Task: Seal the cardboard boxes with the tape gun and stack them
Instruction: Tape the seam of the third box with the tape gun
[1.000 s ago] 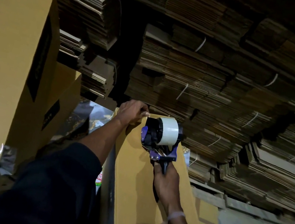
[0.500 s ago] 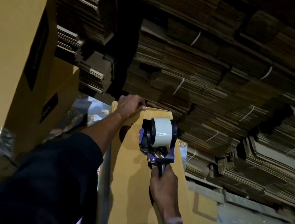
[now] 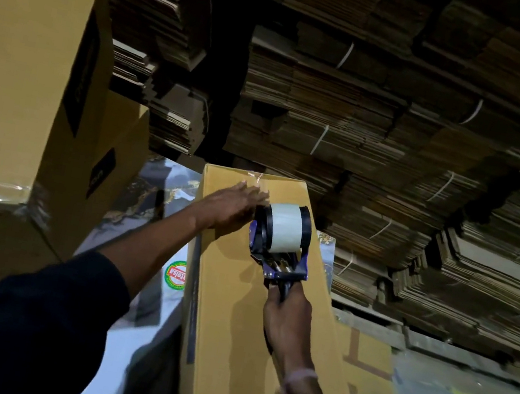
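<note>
Strapped bundles of flattened cardboard (image 3: pixel 383 142) wall the background, taped stacked boxes (image 3: pixel 19 78) crowd the left, and the cardboard box (image 3: pixel 228 330) stands between, where the left hand (image 3: pixel 232 207) presses flat, fingers straight, beside the tape gun (image 3: pixel 280 238) clenched by the right hand (image 3: pixel 287 319).

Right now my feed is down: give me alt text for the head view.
The right hand grips a tape gun on top of a long cardboard box, while the left hand lies flat near the box's far end. Taller boxes stand left; bundled flat cardboard fills the background.
</note>
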The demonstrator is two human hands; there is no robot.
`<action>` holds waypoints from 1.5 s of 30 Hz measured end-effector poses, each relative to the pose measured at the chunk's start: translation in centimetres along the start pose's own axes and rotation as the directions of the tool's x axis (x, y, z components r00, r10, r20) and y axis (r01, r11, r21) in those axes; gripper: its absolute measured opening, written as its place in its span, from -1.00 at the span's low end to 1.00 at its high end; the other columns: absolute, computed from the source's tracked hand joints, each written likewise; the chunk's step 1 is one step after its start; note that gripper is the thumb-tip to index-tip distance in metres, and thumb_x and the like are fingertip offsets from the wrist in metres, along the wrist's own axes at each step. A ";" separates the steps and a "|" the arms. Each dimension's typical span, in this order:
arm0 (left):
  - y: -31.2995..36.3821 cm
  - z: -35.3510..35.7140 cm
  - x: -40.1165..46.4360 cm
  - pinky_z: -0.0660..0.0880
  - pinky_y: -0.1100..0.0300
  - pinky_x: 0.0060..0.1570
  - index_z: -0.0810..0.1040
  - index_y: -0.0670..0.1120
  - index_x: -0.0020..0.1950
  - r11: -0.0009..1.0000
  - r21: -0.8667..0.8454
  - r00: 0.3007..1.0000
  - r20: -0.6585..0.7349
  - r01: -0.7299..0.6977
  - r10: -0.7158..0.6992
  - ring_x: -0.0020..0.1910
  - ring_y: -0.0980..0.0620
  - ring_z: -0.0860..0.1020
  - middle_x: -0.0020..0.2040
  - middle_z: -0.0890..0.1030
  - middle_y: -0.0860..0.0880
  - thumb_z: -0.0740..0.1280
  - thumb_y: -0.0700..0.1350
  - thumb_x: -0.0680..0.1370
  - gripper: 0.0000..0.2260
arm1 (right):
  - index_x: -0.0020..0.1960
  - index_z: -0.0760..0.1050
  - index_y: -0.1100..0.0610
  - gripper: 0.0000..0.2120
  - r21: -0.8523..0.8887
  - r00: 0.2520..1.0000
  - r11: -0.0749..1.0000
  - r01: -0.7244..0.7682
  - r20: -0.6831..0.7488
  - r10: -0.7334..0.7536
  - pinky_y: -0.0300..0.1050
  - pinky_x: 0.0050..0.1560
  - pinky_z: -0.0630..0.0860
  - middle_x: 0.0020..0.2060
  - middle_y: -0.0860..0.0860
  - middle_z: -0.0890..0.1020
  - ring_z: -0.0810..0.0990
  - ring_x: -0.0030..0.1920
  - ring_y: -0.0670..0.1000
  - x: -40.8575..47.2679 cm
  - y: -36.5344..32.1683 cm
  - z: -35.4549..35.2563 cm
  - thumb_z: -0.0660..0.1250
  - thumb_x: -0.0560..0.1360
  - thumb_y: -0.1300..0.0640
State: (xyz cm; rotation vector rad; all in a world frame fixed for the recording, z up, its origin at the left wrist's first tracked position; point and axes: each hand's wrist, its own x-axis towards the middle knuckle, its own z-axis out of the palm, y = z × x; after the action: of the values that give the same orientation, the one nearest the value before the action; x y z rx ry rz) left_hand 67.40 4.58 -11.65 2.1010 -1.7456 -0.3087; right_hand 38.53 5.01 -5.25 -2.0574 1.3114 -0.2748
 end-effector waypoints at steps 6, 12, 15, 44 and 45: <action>1.3 0.1 -1.7 0.05 -0.01 0.64 0.27 -0.02 0.63 0.991 0.083 0.989 -0.094 -0.109 0.116 0.64 -0.04 0.17 0.63 0.27 -0.06 0.28 -0.11 0.67 -0.48 | 0.10 0.47 0.14 -0.87 0.022 1.000 0.999 0.025 -0.017 -0.025 0.00 -0.18 0.52 -0.13 0.13 0.65 0.64 -0.10 0.25 -0.2 0.0 0.3 0.28 0.63 0.09; 0.9 0.3 -2.0 0.10 -0.05 0.63 0.24 0.09 0.63 0.988 0.097 0.987 -0.095 -0.121 0.130 0.66 -0.04 0.12 0.65 0.24 -0.03 0.28 -0.09 0.66 -0.46 | 0.15 0.47 0.08 -0.84 0.017 0.999 0.999 0.043 -0.011 -0.042 0.05 -0.08 0.59 -0.09 0.08 0.66 0.64 -0.07 0.19 -0.5 0.1 0.3 0.27 0.64 0.03; 1.2 0.0 -2.2 0.03 0.00 0.58 0.26 0.12 0.63 0.986 0.061 0.978 -0.132 -0.154 0.161 0.68 -0.03 -0.01 0.67 0.16 0.03 0.33 -0.14 0.64 -0.42 | 0.16 0.48 0.04 -0.85 0.019 0.999 0.999 0.039 -0.003 -0.039 0.03 -0.08 0.60 -0.10 0.03 0.65 0.65 -0.09 0.13 -0.3 0.0 0.0 0.27 0.65 0.02; 1.4 -0.2 -1.7 -0.06 -0.11 0.63 0.21 0.13 0.65 0.989 0.120 0.995 0.057 -0.091 0.084 0.68 0.01 -0.05 0.67 0.14 0.10 0.04 0.08 0.76 -0.57 | 0.25 0.48 0.09 -0.76 -0.074 0.999 0.997 -0.035 0.007 0.035 -0.02 -0.10 0.48 0.03 0.16 0.69 0.65 0.11 0.25 -8.1 6.1 -2.5 0.32 0.63 0.02; 1.6 -0.2 -1.7 -0.07 -0.10 0.63 0.20 0.12 0.65 0.987 0.132 0.995 0.063 -0.088 0.081 0.68 0.01 -0.05 0.67 0.13 0.09 0.04 0.07 0.76 -0.57 | 0.26 0.48 0.09 -0.75 -0.070 0.999 0.997 -0.045 0.007 0.046 -0.03 -0.10 0.47 0.04 0.16 0.69 0.65 0.11 0.24 -8.3 6.2 -2.5 0.31 0.64 0.03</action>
State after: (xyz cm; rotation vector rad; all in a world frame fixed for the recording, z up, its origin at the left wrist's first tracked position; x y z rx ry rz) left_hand 65.72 6.07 -10.89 2.1213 -1.9322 -0.2352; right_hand 28.86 9.49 -5.88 -2.0810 1.3782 -0.2021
